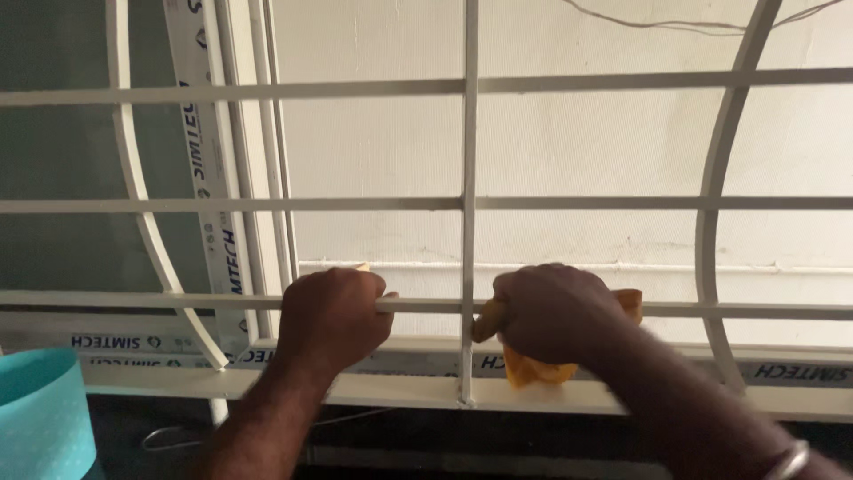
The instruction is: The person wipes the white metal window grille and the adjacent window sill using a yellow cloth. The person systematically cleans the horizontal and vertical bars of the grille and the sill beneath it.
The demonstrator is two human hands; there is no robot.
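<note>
A white metal window grille (469, 178) with horizontal and vertical bars and two curved bars fills the view. My left hand (333, 316) is wrapped around the lowest horizontal bar, left of the central vertical bar. My right hand (551, 311) presses an orange cloth (533, 369) against the same bar just right of the central vertical bar. The cloth hangs below my fist and sticks out at its right side. A metal bangle (789, 460) sits on my right wrist.
A white sliding window frame (258, 178) with a printed protective strip stands behind the grille at left. A teal container (40, 413) sits at the bottom left. A pale wall (586, 151) and a thin wire lie beyond. The white sill (373, 391) runs below.
</note>
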